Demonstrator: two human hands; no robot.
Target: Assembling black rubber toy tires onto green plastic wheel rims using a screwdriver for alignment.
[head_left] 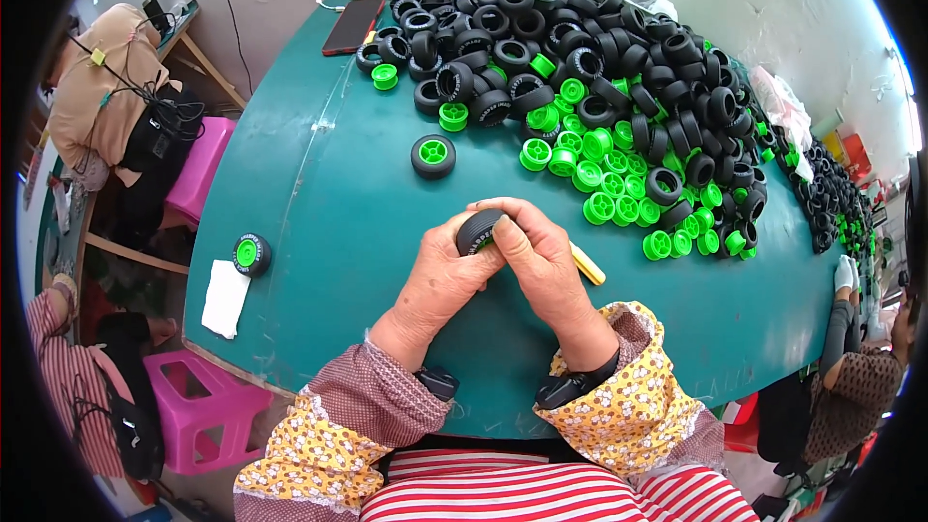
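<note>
A black toy tire (480,230) is held between both hands above the near middle of the table, with a trace of green at its inner edge. My left hand (440,266) is closed round its left side. My right hand (535,249) grips it from the right, the thumb pressed on its side. The fingers hide much of the tire. Beside my right hand lies a yellow stick-shaped thing (588,265), partly covered. Farther off, a tire fitted on a green wheel (433,156) lies flat.
A large heap of black tires (667,68) and loose green wheels (619,174) spreads over the far right of the green table (319,232). Another fitted wheel (249,254) and white paper (225,298) lie at left. A phone (354,26) rests at the back. Other people sit on both sides.
</note>
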